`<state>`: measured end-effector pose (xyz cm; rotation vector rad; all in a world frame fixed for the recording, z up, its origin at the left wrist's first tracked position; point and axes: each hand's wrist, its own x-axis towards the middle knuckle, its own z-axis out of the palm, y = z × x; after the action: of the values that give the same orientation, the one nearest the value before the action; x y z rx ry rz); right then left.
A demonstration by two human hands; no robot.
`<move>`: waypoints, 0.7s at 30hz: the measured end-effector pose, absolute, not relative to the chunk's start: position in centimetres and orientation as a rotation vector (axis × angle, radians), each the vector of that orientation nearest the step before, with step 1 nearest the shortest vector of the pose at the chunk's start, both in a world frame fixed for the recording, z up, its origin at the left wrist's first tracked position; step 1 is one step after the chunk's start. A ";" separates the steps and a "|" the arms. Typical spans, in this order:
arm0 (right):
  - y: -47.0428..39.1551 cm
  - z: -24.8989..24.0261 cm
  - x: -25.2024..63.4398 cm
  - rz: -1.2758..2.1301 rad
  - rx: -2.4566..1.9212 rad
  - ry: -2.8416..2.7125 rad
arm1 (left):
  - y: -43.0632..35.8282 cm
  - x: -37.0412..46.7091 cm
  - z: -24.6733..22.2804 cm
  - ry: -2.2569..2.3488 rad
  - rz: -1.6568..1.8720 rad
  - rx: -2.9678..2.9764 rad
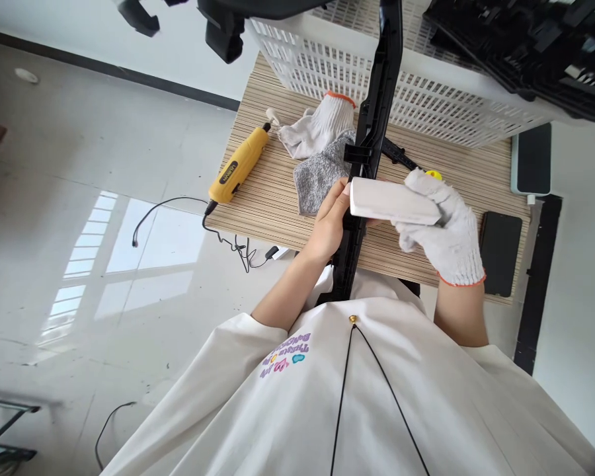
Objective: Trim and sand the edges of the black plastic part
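My bare left hand is wrapped round a long black plastic strip, which runs from my lap up past the top of the view. In my right hand, covered by a white knit glove with an orange cuff edge, is a smooth white block. The block's left end lies over the black strip, close to my left fingers; whether it touches the strip I cannot tell. Part of my left fingers is hidden behind the strip and block.
A yellow rotary tool with a cord lies at the table's left. Behind the strip are a grey cloth and a white glove. White baskets with black parts stand at the back. Two phones, one black, lie right.
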<state>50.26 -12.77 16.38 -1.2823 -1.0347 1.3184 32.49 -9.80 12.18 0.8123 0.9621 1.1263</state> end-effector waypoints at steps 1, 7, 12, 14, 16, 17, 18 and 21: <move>-12.8 16.4 50.1 1.314 -1.303 -0.991 | -9.8 32.6 12.1 0.954 1.119 0.800; -12.3 16.0 48.9 1.340 -1.493 -0.960 | -9.9 32.9 11.5 0.971 1.148 0.746; -11.2 16.1 48.6 1.276 -1.442 -0.931 | -10.0 32.8 11.5 0.936 1.142 0.741; -11.1 16.2 48.9 1.257 -1.463 -0.907 | -9.9 32.8 11.6 0.940 1.152 0.740; -11.2 16.4 49.2 1.213 -1.485 -0.844 | -9.8 32.7 11.8 0.944 1.152 0.751; -11.2 16.5 49.3 1.213 -1.495 -0.827 | -9.8 32.7 11.8 0.944 1.152 0.759; -11.3 16.5 49.4 1.230 -1.505 -0.828 | -9.8 32.7 12.0 0.944 1.155 0.764; -11.3 16.8 49.7 1.227 -1.508 -0.852 | -9.7 32.7 12.3 0.909 1.149 0.763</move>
<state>49.66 -11.34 16.82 -1.5080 -0.8516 1.2273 32.71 -9.69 12.26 0.7632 0.9094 1.1495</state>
